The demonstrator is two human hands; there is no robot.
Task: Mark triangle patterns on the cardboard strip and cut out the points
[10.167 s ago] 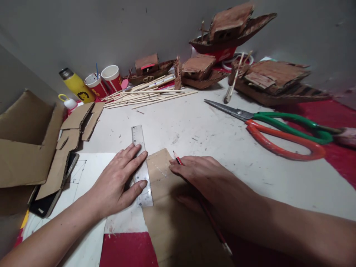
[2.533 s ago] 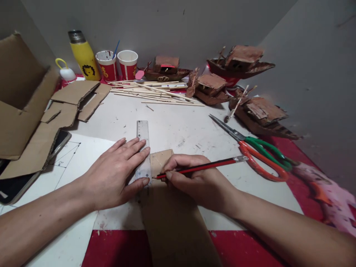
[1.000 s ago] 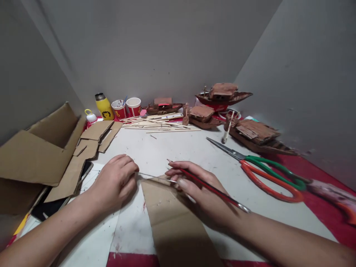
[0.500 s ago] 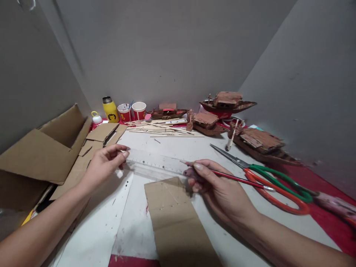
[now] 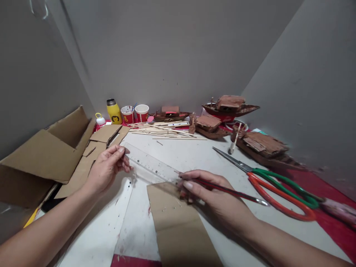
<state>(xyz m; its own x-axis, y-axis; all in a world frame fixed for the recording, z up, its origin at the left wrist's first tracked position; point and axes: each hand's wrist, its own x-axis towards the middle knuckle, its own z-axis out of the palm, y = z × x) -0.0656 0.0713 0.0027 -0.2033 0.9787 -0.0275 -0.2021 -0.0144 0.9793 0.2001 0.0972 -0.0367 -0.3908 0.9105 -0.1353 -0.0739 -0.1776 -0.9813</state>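
A clear plastic ruler (image 5: pixel 151 161) hangs tilted above the table, its left end higher than its right. My left hand (image 5: pixel 109 167) pinches the left end between thumb and fingers. At the other end, my right hand (image 5: pixel 207 187) is closed around a red and black pencil (image 5: pixel 230 191), and its fingers also meet the ruler's right end. The pencil's silver end points right, toward the scissors. Below the ruler lies a brown cardboard strip (image 5: pixel 180 233) with small marks near its far edge, partly covered by the right fingers.
Large scissors (image 5: pixel 283 181) with green and orange handles lie at right. Several brown model boats (image 5: pixel 261 142) stand behind them. Thin wooden sticks (image 5: pixel 164 129), paper cups (image 5: pixel 141 113) and a yellow bottle (image 5: pixel 113 112) line the back. A cardboard box (image 5: pixel 50 148) stands at left.
The ruler has tilted more, its right end dropping closer to the cardboard strip. My right hand has moved slightly down and left with the pencil. The view has shifted a little.
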